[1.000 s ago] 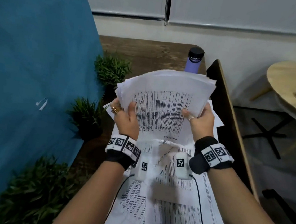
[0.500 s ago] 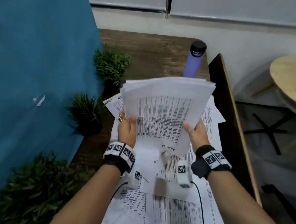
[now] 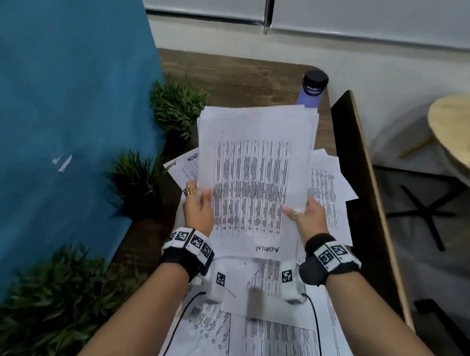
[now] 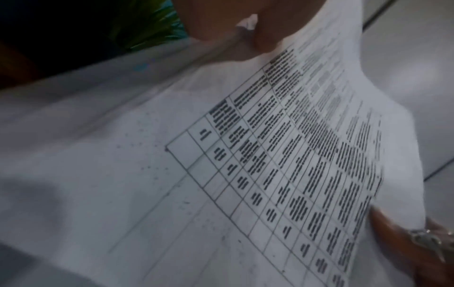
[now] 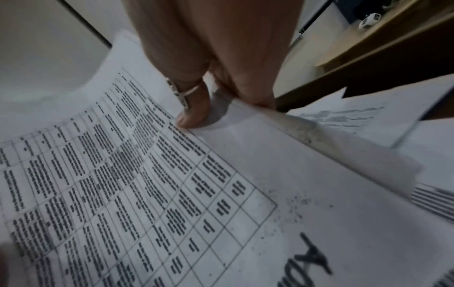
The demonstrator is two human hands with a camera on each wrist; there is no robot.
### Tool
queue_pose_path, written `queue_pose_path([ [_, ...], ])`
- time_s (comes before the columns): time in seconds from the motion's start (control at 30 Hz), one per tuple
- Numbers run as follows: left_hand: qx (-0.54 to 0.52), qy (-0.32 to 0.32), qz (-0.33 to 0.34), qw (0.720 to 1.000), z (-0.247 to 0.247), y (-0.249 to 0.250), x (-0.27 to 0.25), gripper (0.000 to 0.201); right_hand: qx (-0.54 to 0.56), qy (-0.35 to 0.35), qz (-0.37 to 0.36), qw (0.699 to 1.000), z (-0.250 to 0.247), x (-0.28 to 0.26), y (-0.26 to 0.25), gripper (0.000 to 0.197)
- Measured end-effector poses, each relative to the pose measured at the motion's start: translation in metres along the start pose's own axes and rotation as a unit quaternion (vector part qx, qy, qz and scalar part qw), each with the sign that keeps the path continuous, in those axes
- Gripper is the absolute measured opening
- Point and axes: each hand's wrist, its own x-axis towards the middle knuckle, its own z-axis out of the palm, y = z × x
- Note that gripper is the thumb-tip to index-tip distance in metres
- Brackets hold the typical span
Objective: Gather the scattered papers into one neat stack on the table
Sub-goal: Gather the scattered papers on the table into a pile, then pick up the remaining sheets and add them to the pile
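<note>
I hold a bundle of printed sheets (image 3: pixel 252 176) upright above the table, its top page a table of text with "ADMIN" at the lower edge. My left hand (image 3: pixel 198 207) grips the bundle's left edge, thumb on the front. My right hand (image 3: pixel 309 218) grips the right edge the same way. The left wrist view shows the top page (image 4: pixel 282 155) close up under my thumb (image 4: pixel 265 40). In the right wrist view my thumb (image 5: pixel 194 114) presses on the page (image 5: pixel 147 184). More loose papers (image 3: pixel 266 347) lie spread on the wooden table (image 3: pixel 232 77) beneath and around the bundle.
A purple bottle (image 3: pixel 312 92) with a black cap stands behind the bundle. Small potted plants (image 3: pixel 177 109) line the table's left side by a blue wall (image 3: pixel 50 88). A dark panel (image 3: pixel 353 160) borders the right edge. A round table (image 3: pixel 467 134) stands at far right.
Both hands have lowered the bundle towards me and squared it; its top edges look more even than a second ago.
</note>
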Motion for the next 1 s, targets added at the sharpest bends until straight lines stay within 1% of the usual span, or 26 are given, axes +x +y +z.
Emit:
queue_pose_path([
  [0.1, -0.003, 0.017, 0.037, 0.999, 0.001, 0.018, 0.010, 0.026, 0.025, 0.018, -0.038, 0.999, 0.000, 0.006, -0.018, 0.040],
  [0.2, 0.003, 0.019, 0.100, 0.995, 0.002, 0.032, 0.014, 0.026, 0.057, 0.024, -0.062, 0.996, -0.005, 0.006, -0.028, 0.028],
  [0.27, 0.015, 0.006, 0.140, 0.990, 0.000, 0.039, 0.011, 0.027, 0.071, 0.024, -0.075, 0.994, -0.009, 0.005, -0.029, 0.030],
  [0.33, 0.042, -0.017, 0.154, 0.987, -0.002, 0.037, 0.004, 0.029, 0.067, 0.021, -0.072, 0.995, -0.013, 0.000, -0.022, 0.026],
  [0.37, 0.057, -0.029, 0.138, 0.988, -0.002, 0.031, -0.002, 0.030, 0.056, 0.017, -0.061, 0.996, -0.013, -0.003, -0.015, 0.026],
  [0.43, 0.063, -0.064, 0.062, 0.994, 0.002, 0.015, -0.015, 0.046, 0.006, 0.001, -0.027, 1.000, -0.009, -0.008, 0.003, 0.034],
  [0.47, 0.088, -0.079, 0.034, 0.992, 0.004, 0.006, -0.020, 0.052, -0.018, -0.001, -0.011, 1.000, -0.006, -0.010, 0.012, 0.035],
  [0.5, 0.139, -0.096, 0.017, 0.985, 0.005, -0.002, -0.023, 0.048, -0.039, 0.010, -0.005, 0.999, -0.005, -0.008, 0.020, 0.035],
  [0.53, 0.179, -0.109, 0.009, 0.978, 0.007, -0.007, -0.021, 0.039, -0.057, 0.026, -0.010, 0.998, -0.005, -0.006, 0.022, 0.033],
  [0.57, 0.192, -0.121, -0.001, 0.974, 0.009, -0.009, -0.017, 0.032, -0.080, 0.048, -0.021, 0.995, -0.006, -0.001, 0.022, 0.032],
  [0.6, 0.178, -0.123, -0.010, 0.976, 0.009, -0.011, -0.009, 0.029, -0.097, 0.072, -0.030, 0.992, -0.010, 0.006, 0.019, 0.030],
  [0.63, 0.146, -0.113, -0.040, 0.982, 0.009, -0.009, 0.000, 0.031, -0.111, 0.095, -0.034, 0.989, -0.015, 0.012, 0.017, 0.028],
  [0.67, 0.140, -0.087, -0.071, 0.984, 0.008, -0.012, 0.012, 0.036, -0.118, 0.117, -0.034, 0.986, -0.022, 0.018, 0.015, 0.025],
  [0.7, 0.172, -0.054, -0.118, 0.977, 0.004, -0.014, 0.025, 0.041, -0.120, 0.138, -0.027, 0.983, -0.029, 0.024, 0.016, 0.022],
  [0.73, 0.225, -0.031, -0.159, 0.961, 0.000, -0.014, 0.035, 0.043, -0.115, 0.157, -0.016, 0.981, -0.036, 0.029, 0.018, 0.020],
  [0.77, 0.281, -0.035, -0.205, 0.937, -0.004, -0.017, 0.045, 0.041, -0.106, 0.175, -0.004, 0.979, -0.043, 0.033, 0.022, 0.018],
  [0.8, 0.331, -0.061, -0.248, 0.908, -0.007, -0.022, 0.053, 0.041, -0.093, 0.189, 0.008, 0.977, -0.049, 0.035, 0.026, 0.018],
  [0.83, 0.389, -0.100, -0.285, 0.870, -0.007, -0.027, 0.057, 0.048, -0.084, 0.202, 0.023, 0.976, -0.053, 0.035, 0.030, 0.019],
  [0.87, 0.434, -0.135, -0.298, 0.840, -0.005, -0.028, 0.057, 0.060, -0.070, 0.212, 0.038, 0.974, -0.055, 0.034, 0.034, 0.022],
  [0.9, 0.469, -0.146, -0.303, 0.816, 0.000, -0.036, 0.062, 0.072, -0.056, 0.220, 0.047, 0.973, -0.058, 0.033, 0.037, 0.025],
  [0.93, 0.474, -0.129, -0.318, 0.810, 0.007, -0.044, 0.068, 0.080, -0.045, 0.225, 0.056, 0.972, -0.060, 0.033, 0.040, 0.027],
  [0.97, 0.461, -0.086, -0.342, 0.814, 0.013, -0.048, 0.073, 0.088, -0.033, 0.230, 0.059, 0.971, -0.061, 0.034, 0.042, 0.029],
  [1.0, 0.454, -0.065, -0.355, 0.815, 0.020, -0.050, 0.079, 0.100, -0.027, 0.236, 0.062, 0.969, -0.062, 0.034, 0.043, 0.030],
])
